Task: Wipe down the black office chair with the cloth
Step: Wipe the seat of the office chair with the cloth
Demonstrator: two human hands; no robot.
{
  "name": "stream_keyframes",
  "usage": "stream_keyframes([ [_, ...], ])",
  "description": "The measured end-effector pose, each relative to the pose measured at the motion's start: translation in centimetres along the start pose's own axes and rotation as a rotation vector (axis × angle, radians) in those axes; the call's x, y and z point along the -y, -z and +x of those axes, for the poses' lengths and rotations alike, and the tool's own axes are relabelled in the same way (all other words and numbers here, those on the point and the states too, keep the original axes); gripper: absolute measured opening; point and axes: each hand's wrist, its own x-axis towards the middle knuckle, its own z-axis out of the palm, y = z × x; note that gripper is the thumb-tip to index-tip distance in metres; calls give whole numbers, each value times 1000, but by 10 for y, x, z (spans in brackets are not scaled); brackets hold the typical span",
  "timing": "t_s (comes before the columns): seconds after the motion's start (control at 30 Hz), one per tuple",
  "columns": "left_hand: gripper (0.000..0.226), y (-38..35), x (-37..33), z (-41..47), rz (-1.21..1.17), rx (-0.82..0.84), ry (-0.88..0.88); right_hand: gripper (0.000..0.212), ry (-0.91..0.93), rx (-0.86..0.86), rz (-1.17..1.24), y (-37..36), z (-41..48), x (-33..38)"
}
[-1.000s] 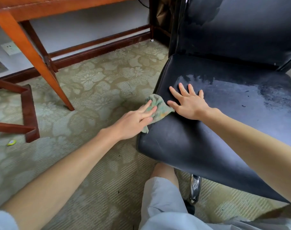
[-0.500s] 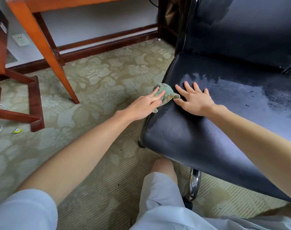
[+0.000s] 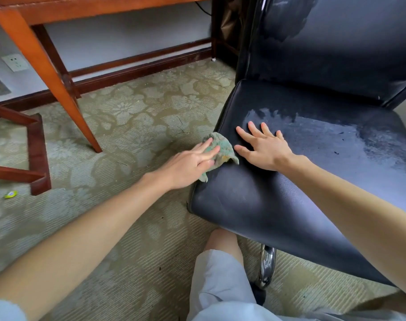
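The black office chair (image 3: 278,200) fills the right half of the view, its seat streaked with wet patches and its backrest rising at the top right. A crumpled green cloth (image 3: 221,148) lies over the seat's left edge. My left hand (image 3: 190,165) presses on the cloth with straight fingers. My right hand (image 3: 264,147) lies flat on the seat just right of the cloth, fingers spread, holding nothing.
A wooden table leg (image 3: 51,75) slants down onto the patterned carpet (image 3: 132,117) at the left, with a darker wooden frame (image 3: 36,156) beside it. A small yellow scrap (image 3: 10,194) lies on the floor. The chair's chrome base (image 3: 267,265) and my knee (image 3: 223,246) are below the seat.
My left hand has slid the cloth back and forth along the seat's left edge. My right hand stays flat on the seat.
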Motion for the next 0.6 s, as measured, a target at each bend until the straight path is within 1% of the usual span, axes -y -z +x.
stream_keyframes([
  [0.07,47,12,-7,31,24,12,62,61,-3,-1,-1,1,0,0],
  [0.17,47,24,-15,61,16,49,94,63,15,28,43,7,3,-1],
  [0.2,47,25,-15,64,26,55,95,63,15,29,75,10,5,-4],
  [0.27,47,25,-15,58,59,50,84,64,-6,-25,100,15,12,-12],
  [0.33,48,22,-18,44,121,57,52,64,-65,-98,63,18,22,-25],
  [0.37,48,20,-21,38,169,67,32,64,-103,-104,50,19,25,-32],
  [0.47,50,16,-30,30,301,99,22,65,-152,-45,62,17,30,-41],
  [0.6,51,23,-35,55,321,118,59,64,-125,-28,76,11,29,-42],
])
